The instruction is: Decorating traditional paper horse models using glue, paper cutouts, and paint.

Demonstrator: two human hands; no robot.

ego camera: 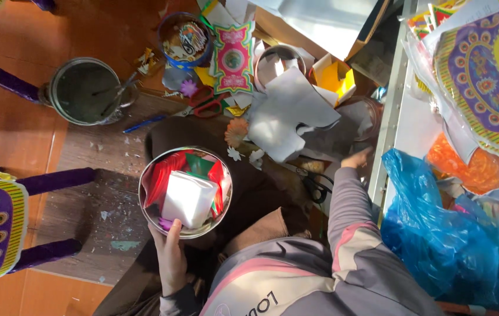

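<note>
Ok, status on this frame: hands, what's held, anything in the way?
Left hand grips round tin of coloured paper from below. Right hand reaches into paper scraps by white shelf, holding nothing visible. Black scissors lie near it.

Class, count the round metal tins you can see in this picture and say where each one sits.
3. One tin of papers held by the left hand; one grey-filled tin on the floor, upper left; one tin among paper scraps, top centre. Others may be hidden under the paper.
</note>
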